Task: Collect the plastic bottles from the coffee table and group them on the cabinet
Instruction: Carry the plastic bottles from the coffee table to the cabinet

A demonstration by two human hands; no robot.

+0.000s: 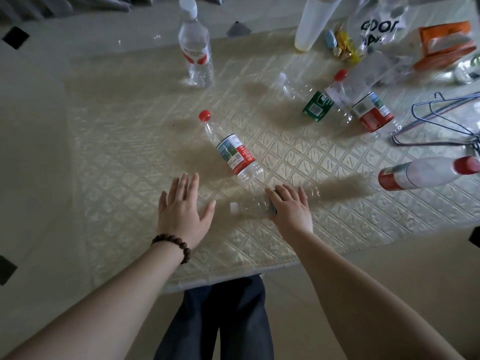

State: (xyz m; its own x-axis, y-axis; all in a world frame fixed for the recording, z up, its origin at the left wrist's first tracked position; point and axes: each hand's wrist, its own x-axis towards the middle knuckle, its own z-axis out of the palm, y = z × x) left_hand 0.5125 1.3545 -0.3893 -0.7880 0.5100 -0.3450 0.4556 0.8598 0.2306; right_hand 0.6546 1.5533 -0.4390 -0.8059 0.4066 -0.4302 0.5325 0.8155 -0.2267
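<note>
Quilted cream worktop (145, 152) carries a clear bottle (253, 207) lying beneath the right grip (292, 210), whose fingers curl over it; its white cap points toward the flat, spread left grip (181, 211).

Left wrist: dark brown round-bead wooden bracelet (173, 245)
Arms: bare, no sleeves in view
Legs: dark navy cloth trousers (228, 318)

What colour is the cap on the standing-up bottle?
White. The upright bottle's cap shows best in the head view.
</note>
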